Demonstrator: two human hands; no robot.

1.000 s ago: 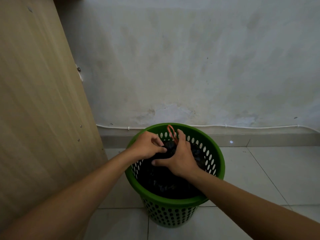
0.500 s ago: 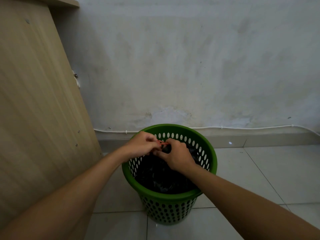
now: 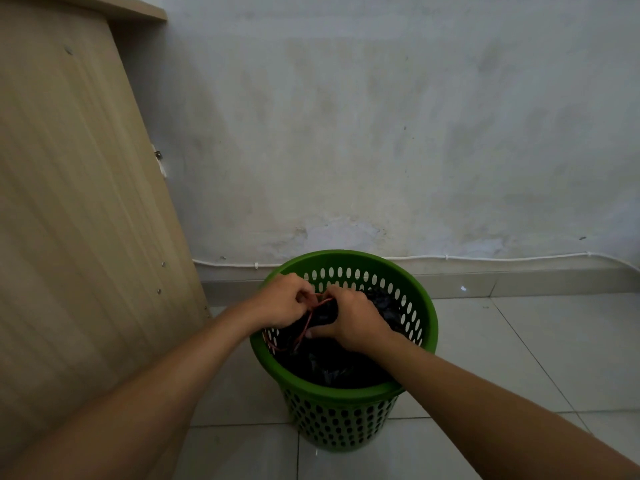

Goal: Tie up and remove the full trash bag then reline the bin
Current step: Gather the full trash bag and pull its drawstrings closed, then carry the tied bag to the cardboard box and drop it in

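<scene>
— So, starting from the left, what's there?
— A tall pale wooden cabinet panel [image 3: 79, 202], then the left hand [image 3: 282, 301], fingers curled and pinching one end of a thin red drawstring [image 3: 304, 329] over the near-left part of the bin's mouth

— And the right?
— The right hand [image 3: 349, 320] is curled round the gathered neck of the black plastic trash bag [image 3: 381, 303], thumb underneath. It looks like it's pinning the neck so the string can cinch against it

— Where's the bag itself?
— Inside the round green perforated plastic bin [image 3: 346, 393], which stands on pale floor tiles [image 3: 536, 358] near a stained white wall [image 3: 381, 133]. Not lifted at all

— Anything different from a second ago?
— Yes: then the string stood up as a loop above the right hand's fingers. Now the hands have closed together and the string trails down toward the left rim, so I'd judge the knot is mid-tie
</scene>
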